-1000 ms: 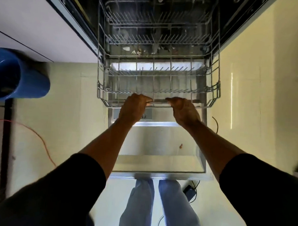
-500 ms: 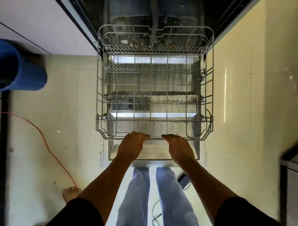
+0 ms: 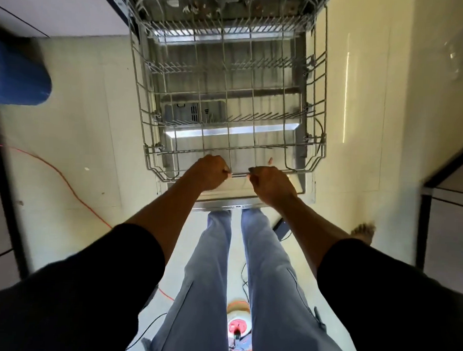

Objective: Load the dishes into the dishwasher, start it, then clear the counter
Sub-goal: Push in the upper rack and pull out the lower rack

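Observation:
An empty grey wire dishwasher rack [image 3: 319, 105] is pulled far out over the lowered dishwasher door [image 3: 308, 189]. My left hand [image 3: 208, 173] grips the rack's front rail left of centre. My right hand [image 3: 272, 185] grips the same rail right of centre. Both fists are curled over the wire. Several rows of tines stand inside the rack, and no dishes are in it. Food scraps lie at the tub's mouth [image 3: 195, 9] at the top of the view.
A blue bin [image 3: 17, 78] stands at the left. An orange cable [image 3: 63, 178] runs across the tiled floor. A cable reel [image 3: 238, 324] sits between my legs. A dark-framed table [image 3: 447, 184] is at the right, with a bare foot [image 3: 363, 233] near it.
The rack has slid out of the dishwasher toward me, drawn by both hands, and now covers nearly the whole door. The view has tilted down.

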